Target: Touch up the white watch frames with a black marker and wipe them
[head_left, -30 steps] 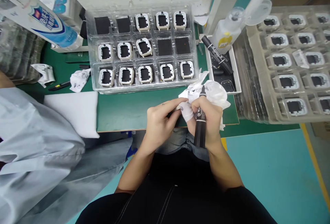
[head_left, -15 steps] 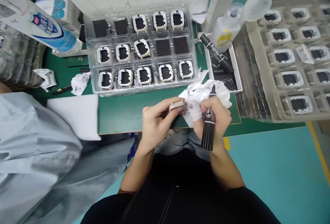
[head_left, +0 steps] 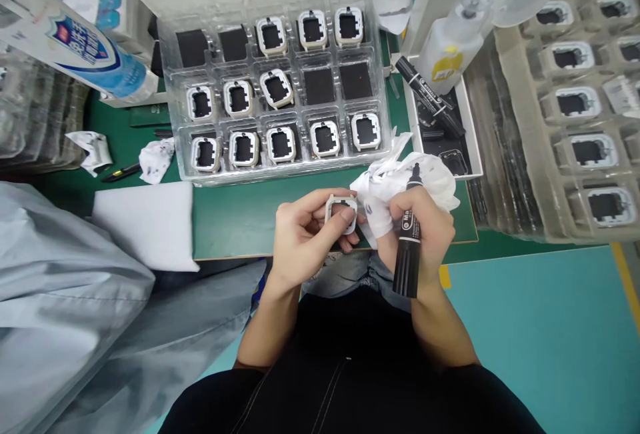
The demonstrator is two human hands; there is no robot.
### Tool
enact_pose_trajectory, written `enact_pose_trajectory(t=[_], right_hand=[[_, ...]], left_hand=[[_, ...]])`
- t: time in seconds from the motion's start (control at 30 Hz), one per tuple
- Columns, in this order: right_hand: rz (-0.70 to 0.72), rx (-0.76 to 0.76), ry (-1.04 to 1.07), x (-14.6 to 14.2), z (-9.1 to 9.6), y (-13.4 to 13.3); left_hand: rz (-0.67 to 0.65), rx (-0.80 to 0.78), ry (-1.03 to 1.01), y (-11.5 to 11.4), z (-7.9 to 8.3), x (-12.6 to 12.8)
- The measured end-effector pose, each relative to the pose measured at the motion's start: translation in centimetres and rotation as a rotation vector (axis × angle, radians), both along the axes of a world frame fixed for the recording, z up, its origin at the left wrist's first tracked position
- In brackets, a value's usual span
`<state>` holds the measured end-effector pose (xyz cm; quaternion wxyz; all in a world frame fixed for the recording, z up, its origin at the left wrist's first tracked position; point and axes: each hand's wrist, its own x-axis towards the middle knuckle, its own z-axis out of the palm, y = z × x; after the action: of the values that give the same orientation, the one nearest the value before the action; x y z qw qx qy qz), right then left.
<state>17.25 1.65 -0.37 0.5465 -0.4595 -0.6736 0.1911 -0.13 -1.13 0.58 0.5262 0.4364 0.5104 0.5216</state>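
Observation:
My left hand (head_left: pixel 300 234) is closed on a small beige square watch frame (head_left: pixel 341 213), held flat side up just above the front edge of the green mat (head_left: pixel 240 214). My right hand (head_left: pixel 417 227) grips a black marker (head_left: pixel 407 237) upright, together with a crumpled white cloth (head_left: pixel 400 177). A white cot covers one of its fingers, which touches the frame. Beyond the hands lies a clear plastic tray (head_left: pixel 280 94) with rows of the same frames; several pockets hold only black pads.
A second tray of frames (head_left: pixel 575 114) stands at the right. A small white dish (head_left: pixel 443 121) holds another marker beside a squeeze bottle (head_left: pixel 450 54). White foam (head_left: pixel 147 221), cloth scraps and a blue-labelled bottle (head_left: pixel 75 41) lie left. A person's pale sleeve (head_left: pixel 60 314) fills the lower left.
My left hand has turned the frame from edge-on to face-up. Both hands shifted slightly right; the marker stays in my right hand.

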Motion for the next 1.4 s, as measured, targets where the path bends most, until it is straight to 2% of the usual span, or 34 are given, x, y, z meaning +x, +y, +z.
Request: enact_pose_trajectory(t=[0.3,0.63,1.23,1.4], right_hand=[[0.037,-0.065,-0.045,0.20,-0.07,-0.08],[0.072,-0.077,-0.064,-0.23,0.52,0.21],[0.112,-0.103,-0.062,-0.21,0.55,0.20],[0.106,-0.107,-0.068,-0.15,0.53,0.17]], left_hand=[[-0.014,-0.047,0.026,-0.03,0.46,-0.03],[-0.021,0.027,0.097,-0.12,0.12,-0.07],[-0.015,0.129,0.350,-0.13,-0.08,-0.01],[-0.024,0.124,0.328,-0.11,-0.10,0.07]])
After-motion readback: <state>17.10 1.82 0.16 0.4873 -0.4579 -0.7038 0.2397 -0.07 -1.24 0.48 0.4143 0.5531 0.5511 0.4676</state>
